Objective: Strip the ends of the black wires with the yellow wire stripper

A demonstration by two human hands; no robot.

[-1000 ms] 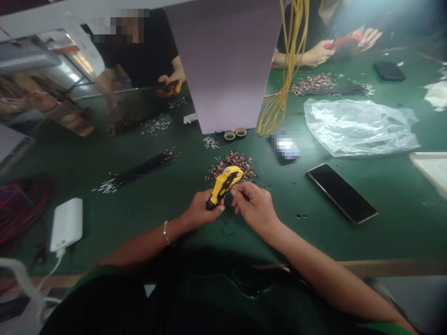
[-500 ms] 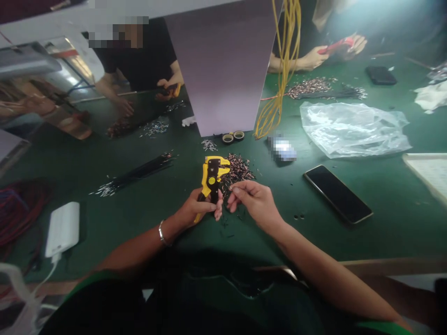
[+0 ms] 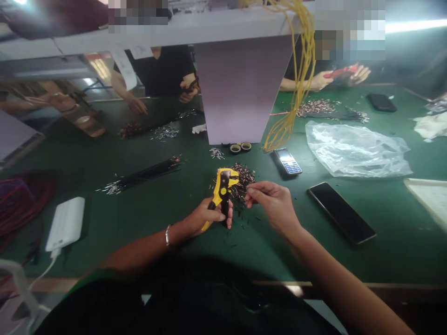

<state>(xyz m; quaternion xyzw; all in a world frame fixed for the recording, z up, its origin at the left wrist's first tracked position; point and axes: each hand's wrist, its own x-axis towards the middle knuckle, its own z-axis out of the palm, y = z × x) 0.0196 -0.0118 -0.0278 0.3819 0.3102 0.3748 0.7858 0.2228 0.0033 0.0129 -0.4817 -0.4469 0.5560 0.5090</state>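
My left hand point(image 3: 211, 215) is wrapped round the handles of a yellow and black wire stripper point(image 3: 224, 190), its jaws pointing up and to the right. Just right of the jaws, my right hand point(image 3: 274, 200) is closed in a pinch; what its fingertips hold, if anything, is too small to make out. Behind the stripper lies a pile of short dark wire pieces with coppery ends point(image 3: 244, 179), partly covered by the tool. A few dark scraps are scattered on the green table point(image 3: 146, 223) below the hands.
To the left are a bundle of black wires point(image 3: 146, 174), a white power bank point(image 3: 65, 223) and red cable coils point(image 3: 21, 204). Rightward lie a keypad phone point(image 3: 287, 161), a smartphone point(image 3: 341, 212) and a plastic bag point(image 3: 356, 149). Tape rolls point(image 3: 240, 147) sit by a panel. Co-workers' hands point(image 3: 319, 81) show across the table.
The view has tilted up, so the scene sits lower. My right hand has drawn a little to the right, away from the stripper. My left hand keeps its grip on the stripper.
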